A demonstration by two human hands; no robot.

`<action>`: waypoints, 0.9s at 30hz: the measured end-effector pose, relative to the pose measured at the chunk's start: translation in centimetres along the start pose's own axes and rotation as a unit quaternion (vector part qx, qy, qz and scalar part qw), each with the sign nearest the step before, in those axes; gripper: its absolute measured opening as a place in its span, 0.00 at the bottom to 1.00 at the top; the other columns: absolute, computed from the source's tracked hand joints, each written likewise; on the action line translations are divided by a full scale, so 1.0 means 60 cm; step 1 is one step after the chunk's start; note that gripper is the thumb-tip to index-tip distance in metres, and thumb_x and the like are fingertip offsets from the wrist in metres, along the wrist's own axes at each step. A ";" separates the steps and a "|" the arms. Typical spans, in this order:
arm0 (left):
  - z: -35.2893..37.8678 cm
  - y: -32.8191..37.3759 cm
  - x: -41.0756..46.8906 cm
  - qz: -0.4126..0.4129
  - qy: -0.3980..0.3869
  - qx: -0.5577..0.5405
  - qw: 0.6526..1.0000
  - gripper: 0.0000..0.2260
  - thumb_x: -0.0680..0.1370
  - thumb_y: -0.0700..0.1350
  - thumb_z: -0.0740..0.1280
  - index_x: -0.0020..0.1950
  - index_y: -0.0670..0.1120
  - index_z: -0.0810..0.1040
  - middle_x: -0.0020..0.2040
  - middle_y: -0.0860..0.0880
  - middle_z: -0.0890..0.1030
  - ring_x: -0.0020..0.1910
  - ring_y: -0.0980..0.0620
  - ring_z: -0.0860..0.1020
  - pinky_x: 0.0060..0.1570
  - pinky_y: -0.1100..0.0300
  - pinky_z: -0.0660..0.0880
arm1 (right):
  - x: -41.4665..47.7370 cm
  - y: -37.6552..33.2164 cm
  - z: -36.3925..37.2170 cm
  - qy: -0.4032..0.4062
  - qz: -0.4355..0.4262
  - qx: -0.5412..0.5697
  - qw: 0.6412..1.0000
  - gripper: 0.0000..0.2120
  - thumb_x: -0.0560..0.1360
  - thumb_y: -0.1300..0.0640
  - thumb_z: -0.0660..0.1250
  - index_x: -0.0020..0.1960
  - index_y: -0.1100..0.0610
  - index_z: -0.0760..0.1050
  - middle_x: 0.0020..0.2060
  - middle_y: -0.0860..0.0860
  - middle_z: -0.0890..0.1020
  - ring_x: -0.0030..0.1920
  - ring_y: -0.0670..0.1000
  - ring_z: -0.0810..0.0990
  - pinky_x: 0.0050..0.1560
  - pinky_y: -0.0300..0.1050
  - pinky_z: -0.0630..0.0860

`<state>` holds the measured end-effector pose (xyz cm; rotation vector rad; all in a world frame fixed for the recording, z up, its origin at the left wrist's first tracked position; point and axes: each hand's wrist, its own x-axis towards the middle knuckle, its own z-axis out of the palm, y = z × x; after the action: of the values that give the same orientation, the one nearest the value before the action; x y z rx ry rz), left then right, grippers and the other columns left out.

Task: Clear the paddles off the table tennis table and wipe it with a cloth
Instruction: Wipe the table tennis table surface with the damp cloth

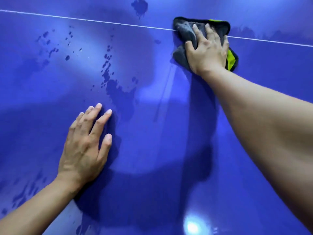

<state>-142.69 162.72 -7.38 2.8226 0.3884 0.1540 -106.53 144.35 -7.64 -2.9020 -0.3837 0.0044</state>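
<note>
Blue table top (152, 150) fills the whole view, so no edge or corner of it shows. A thin white line (101, 22) runs across it near the far side of the view.

The right hand (206, 53) lies palm down on a dark grey cloth (183, 31), with the arm stretched out far. The fingers are spread over the cloth and press it flat on the table; they are not curled around it. The cloth is bunched up and sits right on the white line. It has a bright yellow-green side (230, 61) that peeks out by the wrist and at the far edge.

The left hand (84, 146) rests flat on the bare table, closer to the person, fingers open and holding nothing. It is well apart from the cloth.

Water drops and wet patches (110, 77) sit between the two hands and to the left. One more wet patch (139, 5) lies past the line.

A bright light spot (193, 225) shines on the near part of the table.

No writing can be read anywhere.
</note>
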 end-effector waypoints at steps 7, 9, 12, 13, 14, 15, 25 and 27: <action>-0.003 0.001 0.000 -0.003 0.004 -0.011 1.000 0.25 0.80 0.49 0.56 0.78 0.46 0.66 0.79 0.45 0.63 0.79 0.45 0.60 0.78 0.44 0.55 | -0.001 -0.008 -0.005 -0.013 -0.001 -0.010 1.000 0.29 0.80 0.38 0.47 0.81 0.40 0.56 0.82 0.51 0.56 0.82 0.50 0.53 0.80 0.59 0.43; -0.007 0.005 0.000 -0.009 0.005 -0.007 1.000 0.25 0.80 0.48 0.57 0.78 0.45 0.66 0.79 0.44 0.63 0.79 0.44 0.60 0.78 0.45 0.55 | -0.037 -0.020 -0.006 -0.016 -0.006 -0.006 1.000 0.29 0.81 0.38 0.48 0.81 0.39 0.56 0.82 0.50 0.56 0.82 0.50 0.53 0.80 0.58 0.43; -0.012 0.009 0.001 -0.004 -0.004 0.007 1.000 0.25 0.81 0.49 0.57 0.77 0.44 0.66 0.79 0.42 0.63 0.79 0.41 0.60 0.78 0.44 0.54 | -0.128 -0.046 -0.002 -0.014 -0.031 -0.013 0.999 0.29 0.80 0.38 0.48 0.81 0.38 0.55 0.82 0.50 0.56 0.82 0.49 0.53 0.81 0.58 0.43; -0.011 0.009 0.003 -0.005 -0.007 0.012 1.000 0.24 0.81 0.49 0.57 0.77 0.45 0.66 0.79 0.41 0.63 0.78 0.41 0.60 0.78 0.45 0.54 | -0.157 -0.055 0.000 -0.016 -0.037 -0.012 0.999 0.29 0.80 0.38 0.48 0.81 0.38 0.55 0.82 0.50 0.56 0.81 0.50 0.54 0.81 0.58 0.43; -0.011 0.009 0.001 -0.006 -0.011 0.015 1.000 0.24 0.81 0.50 0.57 0.77 0.45 0.65 0.79 0.41 0.63 0.79 0.41 0.60 0.78 0.45 0.53 | -0.190 -0.061 0.002 -0.015 -0.036 -0.012 0.999 0.29 0.80 0.38 0.49 0.81 0.38 0.56 0.82 0.50 0.56 0.81 0.50 0.54 0.81 0.58 0.43; -0.009 0.009 0.000 -0.007 -0.015 0.014 1.000 0.24 0.81 0.50 0.57 0.77 0.45 0.65 0.79 0.41 0.62 0.79 0.41 0.59 0.78 0.45 0.52 | -0.219 -0.067 0.003 -0.012 -0.032 -0.012 0.999 0.29 0.81 0.39 0.49 0.81 0.39 0.56 0.82 0.50 0.57 0.81 0.50 0.54 0.81 0.58 0.44; -0.040 0.013 -0.065 0.066 0.002 -0.063 0.996 0.25 0.81 0.46 0.61 0.78 0.44 0.64 0.79 0.43 0.60 0.76 0.40 0.64 0.76 0.45 0.56 | -0.533 -0.126 0.011 -0.002 -0.045 -0.011 0.999 0.30 0.80 0.39 0.49 0.81 0.41 0.57 0.82 0.51 0.58 0.82 0.50 0.54 0.81 0.58 0.45; -0.050 0.018 -0.132 0.072 0.007 -0.052 0.996 0.25 0.80 0.43 0.61 0.77 0.42 0.65 0.79 0.41 0.62 0.75 0.39 0.65 0.76 0.45 0.57 | -0.587 -0.132 0.009 -0.005 -0.051 -0.018 0.999 0.30 0.80 0.39 0.49 0.82 0.41 0.57 0.82 0.51 0.59 0.82 0.50 0.54 0.81 0.58 0.45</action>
<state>-150.45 160.30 -4.74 2.7466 0.1757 0.2187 -142.62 142.85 -7.40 -2.9138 -0.5397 -0.0046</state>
